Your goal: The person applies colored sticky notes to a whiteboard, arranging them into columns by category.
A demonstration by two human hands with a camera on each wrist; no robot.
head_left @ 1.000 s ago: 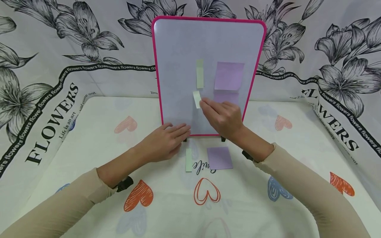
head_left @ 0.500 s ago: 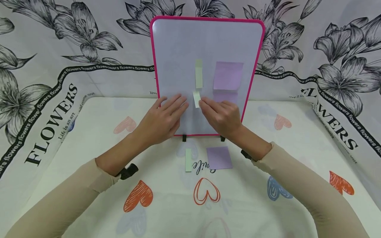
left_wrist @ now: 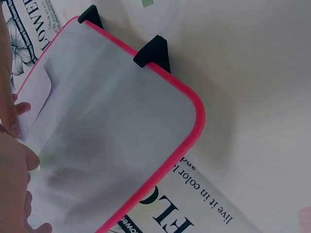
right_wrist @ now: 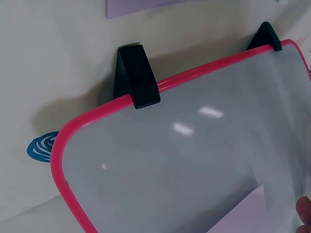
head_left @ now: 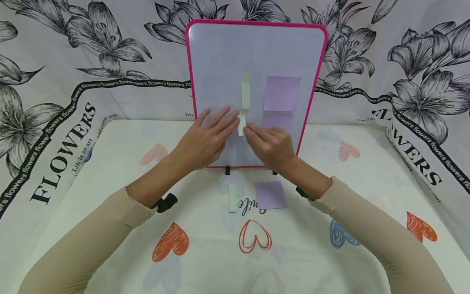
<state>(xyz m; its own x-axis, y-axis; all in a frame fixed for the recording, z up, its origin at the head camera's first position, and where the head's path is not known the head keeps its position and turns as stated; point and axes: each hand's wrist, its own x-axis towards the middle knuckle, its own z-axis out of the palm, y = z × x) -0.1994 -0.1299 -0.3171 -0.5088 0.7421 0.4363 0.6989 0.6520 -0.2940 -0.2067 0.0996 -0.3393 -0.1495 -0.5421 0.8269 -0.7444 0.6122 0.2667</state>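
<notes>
A pink-framed whiteboard stands upright, with a green sticky note strip and two purple sticky notes on its right half. Below the green strip, my right hand pinches a smaller pale green sticky strip by its right side against the board. My left hand lies over the board's lower left with fingers extended, fingertips at the pale strip's left edge. The right hand partly covers the lower purple note. In the right wrist view only fingertips show at the edge.
On the table in front of the board lie another green strip and a purple square note. Black feet clip the board's bottom edge. A floral-printed cloth hangs behind.
My left hand has risen from the board's bottom left and moved right to the pale strip. The right hand keeps its pinch and has shifted slightly; the strip stands straighter.
</notes>
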